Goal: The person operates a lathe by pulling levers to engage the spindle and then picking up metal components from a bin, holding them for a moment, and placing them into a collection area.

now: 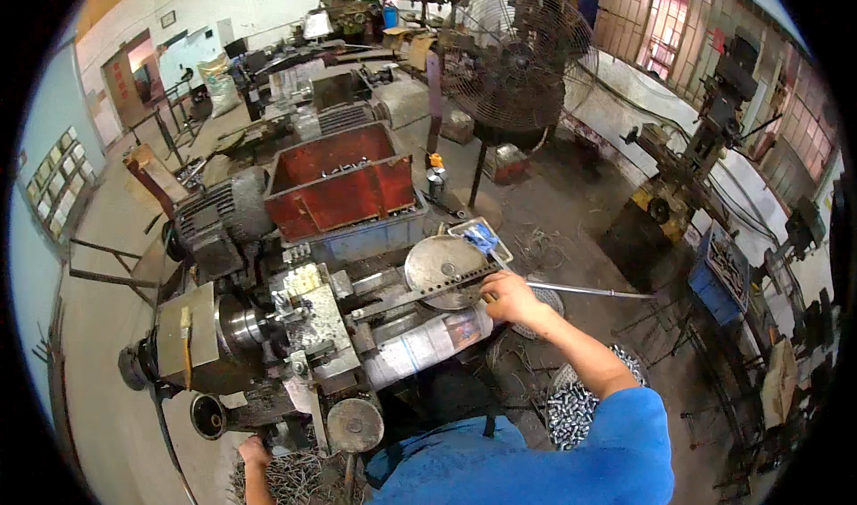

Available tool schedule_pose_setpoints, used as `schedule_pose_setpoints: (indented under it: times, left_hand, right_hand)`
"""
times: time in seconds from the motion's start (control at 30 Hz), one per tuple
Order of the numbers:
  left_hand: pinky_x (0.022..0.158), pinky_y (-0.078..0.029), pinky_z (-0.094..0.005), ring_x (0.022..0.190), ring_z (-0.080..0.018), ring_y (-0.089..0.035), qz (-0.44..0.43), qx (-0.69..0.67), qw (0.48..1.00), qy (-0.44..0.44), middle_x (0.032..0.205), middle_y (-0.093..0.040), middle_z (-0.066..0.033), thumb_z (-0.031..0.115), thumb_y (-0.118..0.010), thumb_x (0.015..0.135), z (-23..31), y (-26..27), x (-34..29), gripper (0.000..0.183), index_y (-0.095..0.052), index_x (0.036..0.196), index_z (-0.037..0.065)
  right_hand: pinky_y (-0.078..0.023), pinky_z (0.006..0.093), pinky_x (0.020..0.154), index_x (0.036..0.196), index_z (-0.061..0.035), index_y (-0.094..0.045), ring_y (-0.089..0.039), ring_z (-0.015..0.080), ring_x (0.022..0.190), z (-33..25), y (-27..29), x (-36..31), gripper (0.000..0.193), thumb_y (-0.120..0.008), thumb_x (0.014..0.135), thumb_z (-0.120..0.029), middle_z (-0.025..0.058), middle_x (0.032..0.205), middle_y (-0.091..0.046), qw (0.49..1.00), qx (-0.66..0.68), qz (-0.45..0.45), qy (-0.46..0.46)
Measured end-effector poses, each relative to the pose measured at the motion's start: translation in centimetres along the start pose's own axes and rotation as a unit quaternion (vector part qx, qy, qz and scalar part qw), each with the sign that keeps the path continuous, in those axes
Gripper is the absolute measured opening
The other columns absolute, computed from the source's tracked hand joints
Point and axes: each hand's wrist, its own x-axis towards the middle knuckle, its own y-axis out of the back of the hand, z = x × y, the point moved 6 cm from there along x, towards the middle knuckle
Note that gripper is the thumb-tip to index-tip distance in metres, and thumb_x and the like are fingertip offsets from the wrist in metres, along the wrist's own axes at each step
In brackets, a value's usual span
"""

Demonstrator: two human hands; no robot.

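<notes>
I stand over a small grimy lathe [303,327] with a shiny chuck [241,322]. My right hand [511,298] is closed around the end of a long flat lever [420,293] that crosses a round metal disc [442,269]. A thin steel rod [594,290] sticks out to the right from beside that hand. My left hand [253,454] is low at the machine's near left corner, beside a round handwheel [354,425] and above a heap of small metal pieces [295,480]. Its fingers are hidden by the machine.
A red metal bin [335,188] on a blue crate sits behind the lathe, next to an electric motor [219,215]. A large standing fan [518,59] is farther back. A basket of small metal cylinders [576,407] lies by my right side. A drill press [687,175] stands right.
</notes>
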Motion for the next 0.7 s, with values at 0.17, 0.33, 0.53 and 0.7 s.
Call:
schedule_pose_setpoints:
  times: [0.17,0.33,0.53,0.7]
  left_hand:
    - [0.069,-0.050,-0.0449,0.081,-0.0347,-0.062,0.124,-0.185,0.974,0.042,0.082,-0.064,-0.0152,0.025,-0.069,0.064,-0.9,1.3,-2.4,0.032,-0.061,0.088,0.006]
    - [0.073,-0.049,-0.0442,0.087,-0.0356,-0.061,0.072,-0.265,0.940,0.204,0.093,-0.063,-0.0189,0.028,-0.069,0.070,-5.2,-2.8,-7.1,0.045,-0.059,0.105,0.001]
    - [0.066,-0.052,-0.0377,0.069,-0.0259,-0.065,-0.061,-0.384,0.878,0.280,0.086,-0.066,-0.0166,0.021,-0.066,0.075,-4.4,-2.9,-13.5,0.033,-0.064,0.103,0.003]
    - [0.038,-0.045,-0.0288,0.045,-0.0149,-0.056,-0.080,-0.490,0.809,0.315,0.056,-0.057,-0.0070,0.009,-0.065,0.074,-4.0,-8.2,-17.4,0.012,-0.061,0.073,-0.002]
  right_hand:
    - [-0.042,0.0408,0.089,0.104,-0.0085,-0.062,-0.055,0.0327,0.100,8.9,0.2,-5.7,0.052,-0.065,0.054,-0.020,0.0132,0.106,-0.061,0.978,-0.111,0.020,-0.176]
    - [-0.047,0.0401,0.080,0.081,-0.0064,-0.060,-0.059,0.0330,0.085,20.1,-1.8,-11.8,0.022,-0.062,0.061,-0.014,0.0164,0.089,-0.064,0.925,-0.239,0.016,-0.295]
    - [-0.050,0.0453,0.066,0.078,-0.0043,-0.057,-0.062,0.0359,0.071,14.1,-3.3,-16.3,0.020,-0.061,0.062,-0.015,0.0180,0.073,-0.062,0.910,-0.234,0.001,-0.342]
    - [-0.048,0.0483,0.067,0.076,-0.0010,-0.054,-0.060,0.0424,0.070,6.1,-5.1,-19.7,0.030,-0.063,0.054,-0.018,0.0232,0.071,-0.061,0.917,-0.132,-0.032,-0.375]
